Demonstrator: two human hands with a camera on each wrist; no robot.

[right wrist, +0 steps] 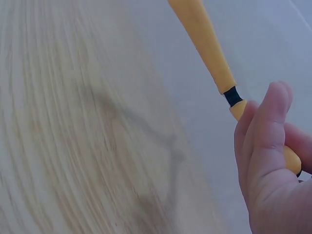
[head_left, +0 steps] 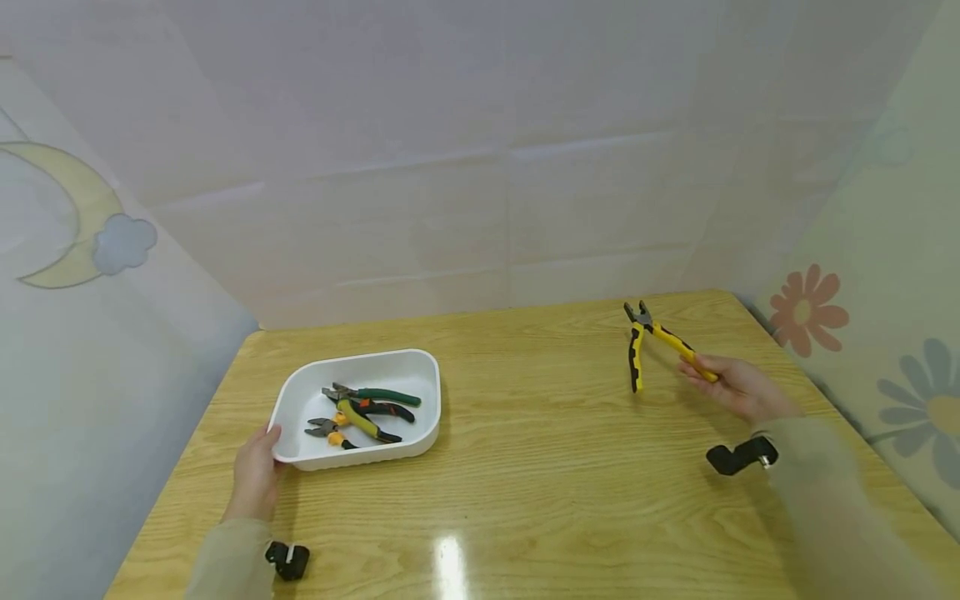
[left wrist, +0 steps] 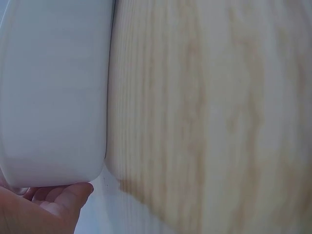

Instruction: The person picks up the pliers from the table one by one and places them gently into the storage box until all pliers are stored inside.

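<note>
In the head view, a white tray (head_left: 438,408) sits on the left part of the table, holding several pliers: a green-handled pair (head_left: 390,395), a yellow-green-handled pair (head_left: 360,419) and an orange-and-black pair (head_left: 339,439) among them. My left hand (head_left: 257,471) grips its near left corner, thumb at the rim; in the left wrist view the fingers (left wrist: 73,195) lie against the outer end wall. Over the table's right side, my right hand (head_left: 738,387) holds yellow-and-black pliers (head_left: 636,354) by one handle. Their handles are spread and the head points away from me.
The wooden table (head_left: 525,467) meets a pale back wall (head_left: 510,208). Side walls stand close at left and right, with a moon drawing (head_left: 90,217) and flower drawings (head_left: 806,312). A black camera mount (head_left: 742,456) sits on each wrist.
</note>
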